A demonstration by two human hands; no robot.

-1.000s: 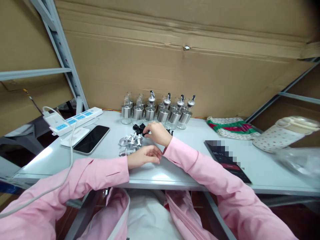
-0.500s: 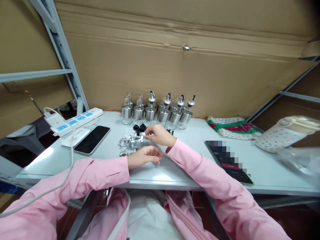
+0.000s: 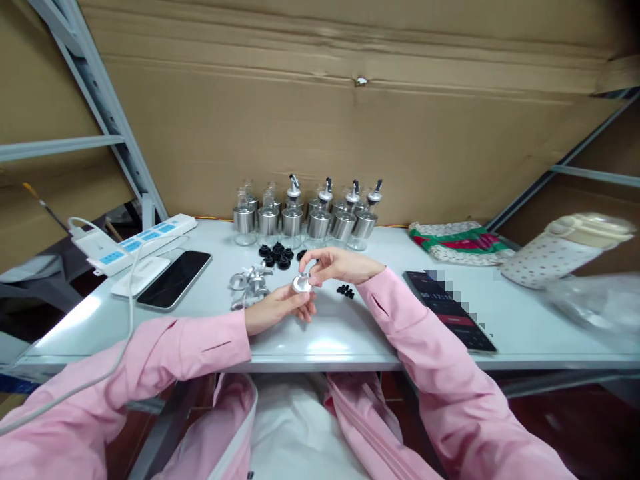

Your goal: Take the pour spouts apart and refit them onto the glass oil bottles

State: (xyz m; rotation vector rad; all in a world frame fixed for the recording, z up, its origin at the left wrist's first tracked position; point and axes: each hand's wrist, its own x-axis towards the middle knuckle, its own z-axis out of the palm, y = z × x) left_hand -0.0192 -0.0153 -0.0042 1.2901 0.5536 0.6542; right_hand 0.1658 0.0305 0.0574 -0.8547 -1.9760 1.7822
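Above the table, my left hand (image 3: 280, 307) and my right hand (image 3: 340, 265) meet on one silver pourer cap (image 3: 301, 285). Left thumb and fingers grip its lower side, while the right thumb and fingertips pinch it from above. Beside my left hand lies a loose pile of silver pourer caps (image 3: 240, 281). Black stoppers (image 3: 283, 262) are clustered just behind the hands. Small black pieces (image 3: 345, 291) lie under my right wrist. Glass bottles with steel sleeves (image 3: 293, 221) stand in rows at the back; several carry silver pourers with black tips.
At left lie a power strip (image 3: 150, 235), a white flat device (image 3: 141, 276) and a dark phone (image 3: 175, 280), with a cable across my left sleeve. To the right are another phone (image 3: 450, 313), a patterned cloth (image 3: 460, 243), a dotted flask (image 3: 545, 257) and clear plastic (image 3: 590, 300).
My right hand has brought a silver cap from the pile toward me, and my left hand has closed on it too. The view has shifted slightly.
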